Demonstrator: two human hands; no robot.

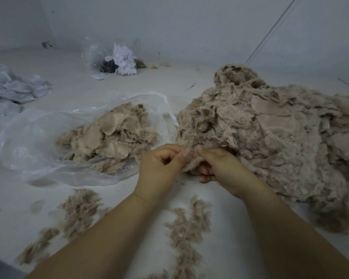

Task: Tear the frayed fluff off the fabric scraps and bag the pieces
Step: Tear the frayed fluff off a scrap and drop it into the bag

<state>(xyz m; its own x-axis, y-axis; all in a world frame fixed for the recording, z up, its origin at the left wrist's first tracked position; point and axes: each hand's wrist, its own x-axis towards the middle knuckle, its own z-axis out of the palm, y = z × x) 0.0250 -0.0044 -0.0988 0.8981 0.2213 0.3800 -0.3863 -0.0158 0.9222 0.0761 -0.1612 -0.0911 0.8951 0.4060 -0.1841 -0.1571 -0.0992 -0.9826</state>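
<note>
Torn fluff [186, 224] lies nearest; left hand [159, 166] and right hand [220, 168] both pinch one beige scrap [191, 163]

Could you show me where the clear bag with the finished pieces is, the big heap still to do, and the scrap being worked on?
Clear plastic bag [28, 141], head view, bare left wall.
Big heap of tan fluffy fabric scraps [270, 133], head view, middle.
Tan fluffy scrap between both hands [191, 165], head view, its fuzzy edge.

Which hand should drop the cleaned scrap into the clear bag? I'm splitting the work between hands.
Probably the left hand: it pinches the scrap and lies nearer the clear bag. The right hand sits beside the unsorted pile.
</note>
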